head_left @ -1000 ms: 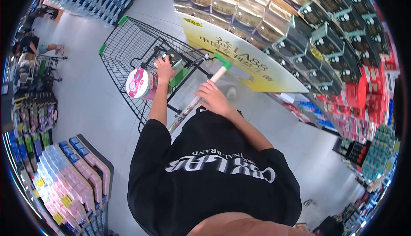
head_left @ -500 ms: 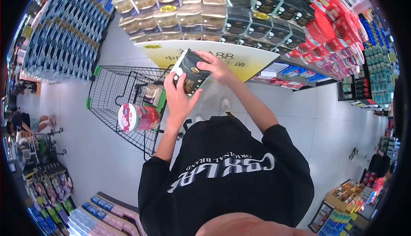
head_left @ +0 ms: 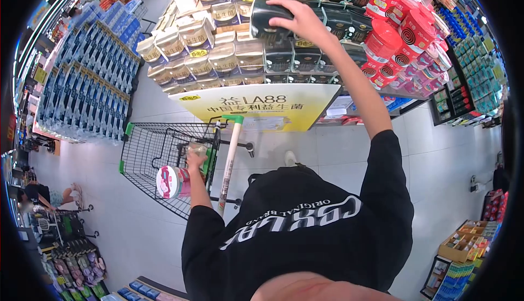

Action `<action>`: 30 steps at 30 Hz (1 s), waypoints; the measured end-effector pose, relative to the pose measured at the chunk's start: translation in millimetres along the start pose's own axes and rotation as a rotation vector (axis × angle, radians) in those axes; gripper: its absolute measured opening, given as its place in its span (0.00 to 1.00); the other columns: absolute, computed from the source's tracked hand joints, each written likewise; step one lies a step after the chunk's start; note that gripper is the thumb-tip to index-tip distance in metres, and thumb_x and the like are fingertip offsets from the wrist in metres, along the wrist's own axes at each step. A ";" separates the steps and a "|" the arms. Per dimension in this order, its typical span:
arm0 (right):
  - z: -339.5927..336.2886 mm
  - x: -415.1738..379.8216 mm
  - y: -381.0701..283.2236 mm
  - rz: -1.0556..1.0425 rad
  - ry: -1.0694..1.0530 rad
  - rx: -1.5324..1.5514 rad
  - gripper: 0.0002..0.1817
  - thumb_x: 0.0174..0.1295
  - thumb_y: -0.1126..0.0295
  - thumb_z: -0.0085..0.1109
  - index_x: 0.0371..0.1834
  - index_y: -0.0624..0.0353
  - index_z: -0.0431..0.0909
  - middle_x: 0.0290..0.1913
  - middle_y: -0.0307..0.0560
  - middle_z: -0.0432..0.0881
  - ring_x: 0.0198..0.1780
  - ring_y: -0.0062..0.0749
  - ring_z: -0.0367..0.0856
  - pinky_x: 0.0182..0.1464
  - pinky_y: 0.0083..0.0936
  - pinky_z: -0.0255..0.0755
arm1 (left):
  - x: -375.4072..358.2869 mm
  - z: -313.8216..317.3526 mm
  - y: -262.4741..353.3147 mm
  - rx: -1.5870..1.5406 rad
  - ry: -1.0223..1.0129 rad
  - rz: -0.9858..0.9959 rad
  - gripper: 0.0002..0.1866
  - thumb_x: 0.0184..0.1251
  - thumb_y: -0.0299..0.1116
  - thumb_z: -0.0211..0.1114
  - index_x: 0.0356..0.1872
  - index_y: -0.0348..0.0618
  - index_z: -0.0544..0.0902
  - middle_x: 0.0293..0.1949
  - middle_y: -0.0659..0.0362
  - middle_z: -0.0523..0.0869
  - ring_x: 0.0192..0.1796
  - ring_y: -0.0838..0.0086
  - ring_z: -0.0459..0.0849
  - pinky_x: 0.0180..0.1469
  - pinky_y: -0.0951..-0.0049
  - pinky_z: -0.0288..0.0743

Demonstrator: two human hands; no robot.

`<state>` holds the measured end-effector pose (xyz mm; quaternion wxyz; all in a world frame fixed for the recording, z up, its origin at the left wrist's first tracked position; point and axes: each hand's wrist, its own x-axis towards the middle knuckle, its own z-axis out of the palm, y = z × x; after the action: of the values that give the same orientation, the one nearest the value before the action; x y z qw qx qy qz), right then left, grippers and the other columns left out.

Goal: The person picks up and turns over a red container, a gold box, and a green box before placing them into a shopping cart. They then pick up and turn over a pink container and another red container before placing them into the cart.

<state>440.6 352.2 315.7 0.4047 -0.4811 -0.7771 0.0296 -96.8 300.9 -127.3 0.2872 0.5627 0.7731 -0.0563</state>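
Note:
My right hand (head_left: 295,20) grips a dark green sanitary pad pack (head_left: 265,18), held tilted over the upper part of the stacked display. Matching dark green packs (head_left: 305,58) sit just below and behind it. Down at the shopping cart (head_left: 147,137), my left hand (head_left: 194,159) is closed around a gold sanitary pad pack (head_left: 197,148) inside the basket, its fingers partly hidden. Beside that hand, a red tub (head_left: 183,181) with a white and pink lid lies on its side in the cart.
Gold packs (head_left: 221,58) fill the display's left side, and red tubs (head_left: 382,42) its right. A yellow and white sign board (head_left: 262,104) fronts it. Blue packs (head_left: 87,93) are stacked at left. A person (head_left: 43,197) crouches near another cart at far left.
My right hand has carried the dark green pack up and forward to the display. My left hand has let go of it and reached down into the cart, onto the gold pack.

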 end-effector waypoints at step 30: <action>105.8 -77.6 7.6 0.149 -0.267 -0.232 0.24 0.59 0.67 0.56 0.60 0.52 0.68 0.58 0.56 0.69 0.68 0.49 0.59 0.65 0.49 0.52 | -8.0 31.2 3.8 0.040 0.212 -0.122 0.55 0.36 0.51 0.78 0.63 0.35 0.56 0.57 0.36 0.70 0.60 0.47 0.72 0.62 0.58 0.68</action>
<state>392.8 332.7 194.8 0.2365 -0.5726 -0.7843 0.0331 -79.8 282.8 -148.2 0.1883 0.5229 0.8308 -0.0292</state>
